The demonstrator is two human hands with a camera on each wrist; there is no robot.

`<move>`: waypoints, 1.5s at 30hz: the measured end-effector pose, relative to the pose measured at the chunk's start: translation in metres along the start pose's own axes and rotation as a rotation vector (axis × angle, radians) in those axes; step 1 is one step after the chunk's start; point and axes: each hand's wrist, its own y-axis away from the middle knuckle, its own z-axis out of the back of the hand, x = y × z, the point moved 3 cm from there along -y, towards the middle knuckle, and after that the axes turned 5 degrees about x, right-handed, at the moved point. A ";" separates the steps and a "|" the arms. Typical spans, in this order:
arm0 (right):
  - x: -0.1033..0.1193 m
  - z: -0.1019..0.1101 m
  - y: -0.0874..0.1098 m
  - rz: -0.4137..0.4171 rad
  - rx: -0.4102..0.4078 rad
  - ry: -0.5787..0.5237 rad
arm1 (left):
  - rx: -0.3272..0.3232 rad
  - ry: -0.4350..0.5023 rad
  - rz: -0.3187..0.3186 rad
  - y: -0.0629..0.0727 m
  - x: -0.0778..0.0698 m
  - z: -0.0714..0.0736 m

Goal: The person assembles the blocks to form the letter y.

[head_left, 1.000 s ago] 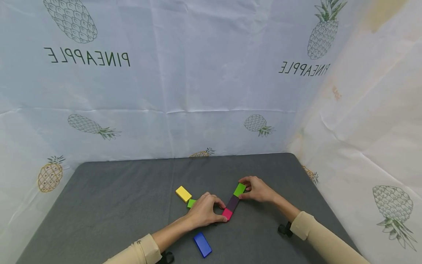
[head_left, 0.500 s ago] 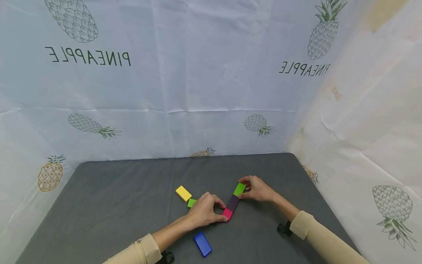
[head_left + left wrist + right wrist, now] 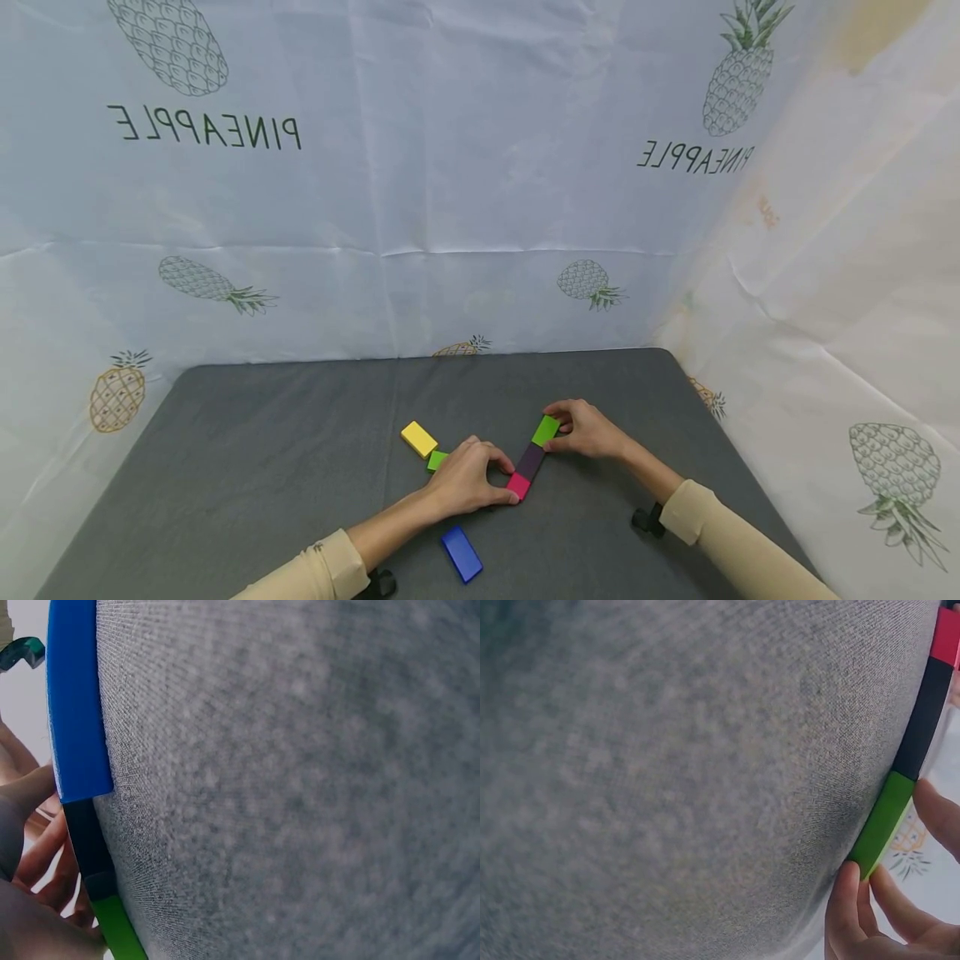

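Three flat rectangular blocks lie end to end in a slanted row on the dark grey table: a green block (image 3: 546, 430) at the far end, a dark block (image 3: 531, 461) in the middle and a pinkish-red block (image 3: 518, 486) at the near end. My left hand (image 3: 467, 479) pinches the pinkish-red block between thumb and fingertips. At the other end, my right hand (image 3: 588, 431) grips the green block, fingers round its far end and thumb at its near side. The right wrist view shows the green block (image 3: 885, 821) butted against the dark block (image 3: 926, 716).
Beyond my left hand lie a yellow block (image 3: 418, 439) and another green block (image 3: 437, 460), partly hidden by that hand. A blue block (image 3: 462, 554) lies nearer, beside my left forearm. White pineapple-print cloth (image 3: 480, 183) hangs behind the grey table (image 3: 285, 450) and on its right.
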 end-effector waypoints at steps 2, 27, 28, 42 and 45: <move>0.000 0.000 0.000 -0.001 -0.001 -0.002 | 0.003 0.002 0.001 0.000 0.000 0.000; 0.006 0.008 0.008 0.023 -0.047 -0.038 | 0.073 0.011 -0.149 0.020 0.020 0.027; 0.007 0.007 0.009 0.026 -0.048 -0.041 | 0.081 -0.003 -0.149 0.021 0.019 0.028; 0.032 -0.016 0.013 0.109 0.014 -0.069 | 0.154 -0.059 -0.164 0.021 0.025 0.028; 0.037 -0.020 0.014 0.118 0.026 -0.070 | 0.147 -0.062 -0.182 0.021 0.026 0.028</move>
